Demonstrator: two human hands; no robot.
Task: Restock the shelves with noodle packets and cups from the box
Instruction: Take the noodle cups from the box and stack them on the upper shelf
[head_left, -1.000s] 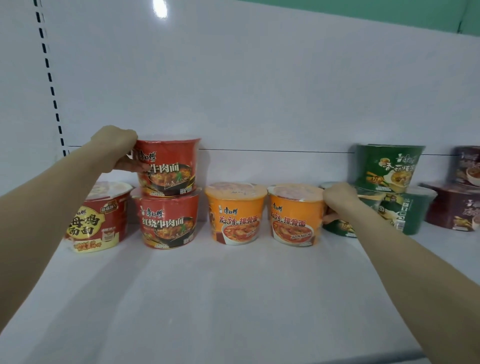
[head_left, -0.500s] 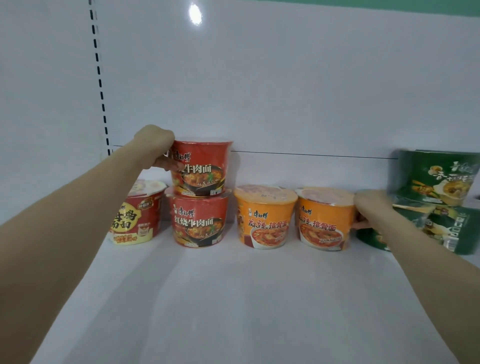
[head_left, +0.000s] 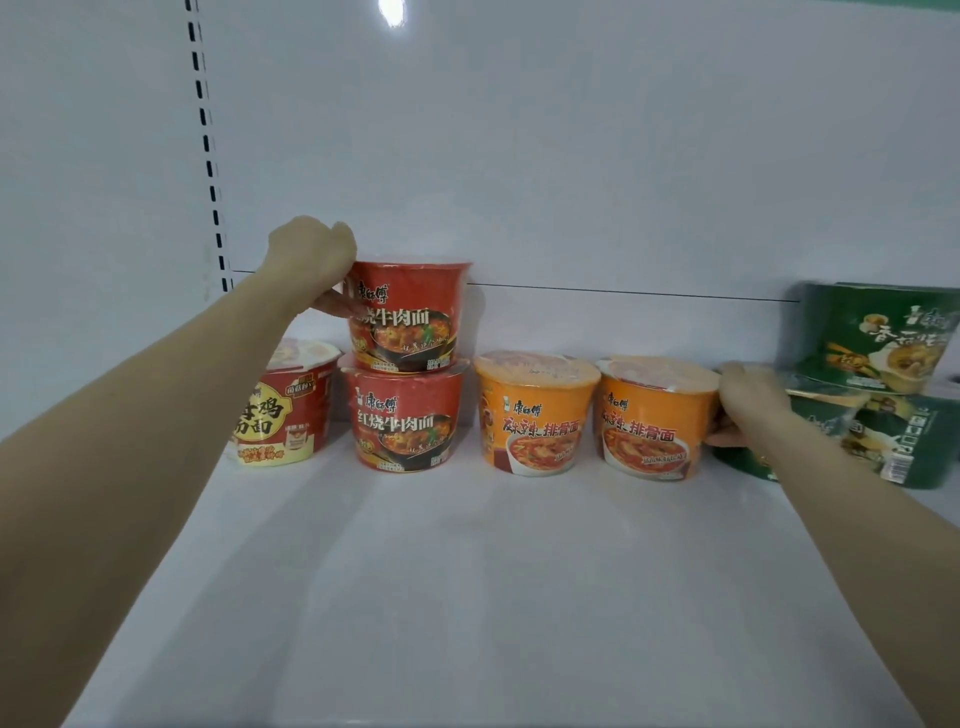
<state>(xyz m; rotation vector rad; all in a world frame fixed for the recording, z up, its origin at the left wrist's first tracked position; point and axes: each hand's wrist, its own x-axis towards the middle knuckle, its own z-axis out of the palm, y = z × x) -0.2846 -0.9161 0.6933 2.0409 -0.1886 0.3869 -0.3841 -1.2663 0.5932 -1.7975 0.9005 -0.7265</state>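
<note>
Head view, looking down onto a white shelf (head_left: 467, 597) with a white back panel (head_left: 571, 156) behind and a row of noodle cups along the back. Left hand (head_left: 311, 260) raised at the upper red cup (head_left: 410, 312), fingers curled against its left side near the rim, thumb low on the wall — grasping this cup, though hard to tell how firmly. Upper red cup standing upright on the lid of the lower red cup (head_left: 405, 415), both labels turned to the front. To the left of the stack, partly hidden behind the left forearm, a red-and-yellow cup (head_left: 291, 410) with a pale lid. To the right of the stack, two orange cups side by side: the left orange cup (head_left: 535, 415) untouched, the right orange cup (head_left: 654, 421) just beside it. Right hand (head_left: 748, 400) closed on the right side of the right orange cup, fingers bent around the wall below the rim — holding it while it rests on the shelf. Behind this hand and further right, green cups (head_left: 878, 338) stacked in two layers, the lower ones partly covered by the wrist. Dark slots of the shelf upright (head_left: 208, 156) at upper left.
</note>
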